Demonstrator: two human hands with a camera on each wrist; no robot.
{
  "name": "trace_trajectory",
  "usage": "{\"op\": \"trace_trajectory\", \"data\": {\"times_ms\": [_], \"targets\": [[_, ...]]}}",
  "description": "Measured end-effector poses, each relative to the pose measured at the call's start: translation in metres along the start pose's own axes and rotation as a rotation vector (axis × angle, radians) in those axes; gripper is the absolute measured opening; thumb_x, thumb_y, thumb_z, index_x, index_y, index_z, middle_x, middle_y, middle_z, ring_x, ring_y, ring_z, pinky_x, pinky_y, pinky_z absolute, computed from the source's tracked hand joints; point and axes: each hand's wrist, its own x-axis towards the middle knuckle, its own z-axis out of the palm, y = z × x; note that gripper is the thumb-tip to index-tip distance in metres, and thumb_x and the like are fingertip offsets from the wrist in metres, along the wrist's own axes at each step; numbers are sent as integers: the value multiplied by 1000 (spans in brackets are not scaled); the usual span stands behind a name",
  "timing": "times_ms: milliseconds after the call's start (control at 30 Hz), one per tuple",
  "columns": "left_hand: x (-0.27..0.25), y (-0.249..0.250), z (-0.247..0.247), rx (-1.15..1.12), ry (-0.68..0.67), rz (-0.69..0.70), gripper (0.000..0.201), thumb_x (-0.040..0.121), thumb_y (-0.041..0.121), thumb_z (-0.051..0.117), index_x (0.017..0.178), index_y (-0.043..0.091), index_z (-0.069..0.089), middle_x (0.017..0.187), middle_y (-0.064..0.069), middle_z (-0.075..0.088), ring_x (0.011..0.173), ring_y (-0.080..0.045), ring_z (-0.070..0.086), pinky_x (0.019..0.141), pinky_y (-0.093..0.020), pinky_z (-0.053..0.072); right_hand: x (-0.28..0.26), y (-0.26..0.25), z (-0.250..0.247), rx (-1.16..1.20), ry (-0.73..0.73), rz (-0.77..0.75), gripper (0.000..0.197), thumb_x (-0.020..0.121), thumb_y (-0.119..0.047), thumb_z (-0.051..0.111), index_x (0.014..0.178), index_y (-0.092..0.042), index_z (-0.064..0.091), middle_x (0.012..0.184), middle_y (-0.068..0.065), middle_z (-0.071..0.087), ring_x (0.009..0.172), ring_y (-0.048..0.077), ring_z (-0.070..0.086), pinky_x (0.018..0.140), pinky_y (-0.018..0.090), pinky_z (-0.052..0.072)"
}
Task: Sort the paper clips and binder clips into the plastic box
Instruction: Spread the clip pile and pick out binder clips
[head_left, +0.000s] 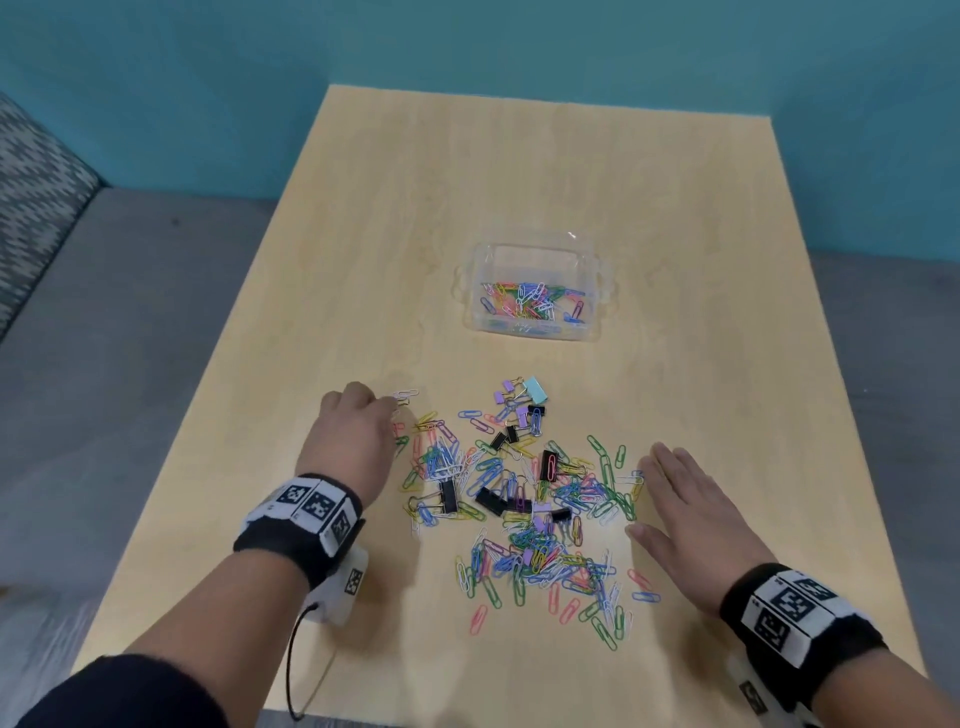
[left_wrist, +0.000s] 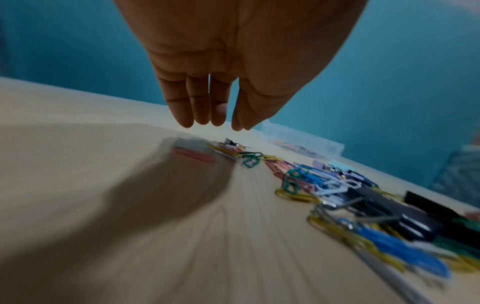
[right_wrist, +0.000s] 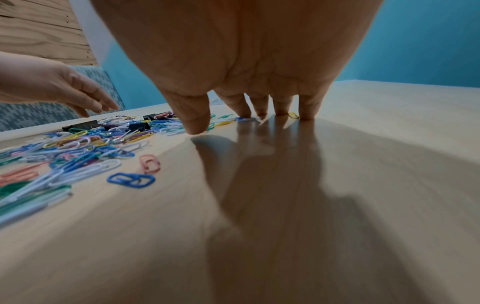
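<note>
Scattered across the near half of the table (head_left: 363, 234): a heap of coloured paper clips (head_left: 524, 525) with black, purple and teal binder clips (head_left: 519, 421) mixed in. At twelve o'clock from the heap, well apart, the clear plastic box (head_left: 535, 332), some paper clips already inside. At ten o'clock of the heap, left hand (head_left: 345, 436), fingers (left_wrist: 202, 102) hanging down together above loose clips, apparently gripping nothing, though blurred. At three o'clock, right hand (head_left: 685, 525) flat, fingers (right_wrist: 307, 107) spread, tips touching the table.
</note>
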Motion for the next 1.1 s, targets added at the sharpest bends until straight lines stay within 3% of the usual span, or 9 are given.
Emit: {"op": "trace_trajectory", "data": {"times_ms": [200,367,500,600,700,800,900,967,1100], "targets": [[1,-13,-1,90,-108,-73,22,89,12,50,101,15,69,97,-6,59,88,-31,47,73,-45,50,-1,-1,-3,17,6,4,73,95,-53,37,152,-19,4,160,0,-9,147,19,-12,120,36,6],[12,-19,-6,90,-117,-131,30,84,6,48,110,13,62,100,-10,54,90,-32,44,74,-44,49,-1,-3,-1,2,14,6,73,95,-52,37,152,-19,4,160,0,-8,147,21,-11,120,36,6],[23,4,-10,41,-158,-34,44,92,21,44,136,14,43,129,-13,46,113,-35,42,89,-45,46,-1,-2,-1,19,17,7,73,95,-52,39,152,-18,8,161,2,-4,147,21,-8,120,37,7],[7,16,-3,-10,-192,-4,51,96,36,40,139,8,39,144,-16,38,129,-36,35,104,-45,38,-1,-3,-1,45,18,2,73,95,-53,38,152,-18,7,161,1,-4,147,19,-8,120,36,7],[-21,15,6,88,-251,142,70,99,50,14,126,-1,54,133,-23,52,128,-39,43,107,-49,36,-10,-3,-2,83,20,-4,73,96,-52,37,152,-16,7,161,0,-6,147,17,-10,119,31,1],[-42,9,7,33,-215,108,72,98,51,17,118,-5,57,125,-26,57,125,-35,41,107,-40,33,-23,-7,0,95,17,-56,71,97,-48,40,151,-11,13,161,5,0,147,20,-6,116,26,-4],[-45,7,10,-6,-158,71,63,98,48,30,140,1,40,149,-20,34,138,-31,27,115,-35,22,-23,-13,-6,112,104,-117,62,96,-34,47,147,-5,26,157,12,18,147,27,11,114,25,-1],[-39,7,12,52,-193,193,69,98,52,20,147,4,27,156,-15,23,143,-28,15,118,-30,8,-11,-17,-12,31,127,-193,66,89,-20,55,146,-2,27,155,16,23,145,32,18,116,30,3],[-29,17,6,106,-349,262,75,100,47,7,126,-3,56,130,-23,56,128,-32,35,110,-31,12,17,-25,-18,-133,64,-331,72,80,-10,46,148,-2,23,156,18,19,144,36,17,116,45,23]]}}
